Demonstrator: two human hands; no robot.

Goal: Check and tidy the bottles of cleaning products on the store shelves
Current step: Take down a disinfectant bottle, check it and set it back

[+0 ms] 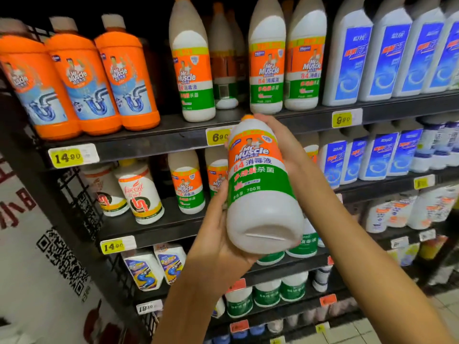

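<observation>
Your left hand (218, 234) cups the base and your right hand (280, 142) grips the neck of a white plastic bottle (260, 184) labelled "Mr Muscle 84", "700", held tilted before the black shelves (149, 137), beside yellow tag (217, 137) "6.90".

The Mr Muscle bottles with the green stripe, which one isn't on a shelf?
The white Mr Muscle bottle held in front of the shelves. The left hand cups its base and the right hand grips near its orange cap; its lookalikes all stand on shelves.
</observation>
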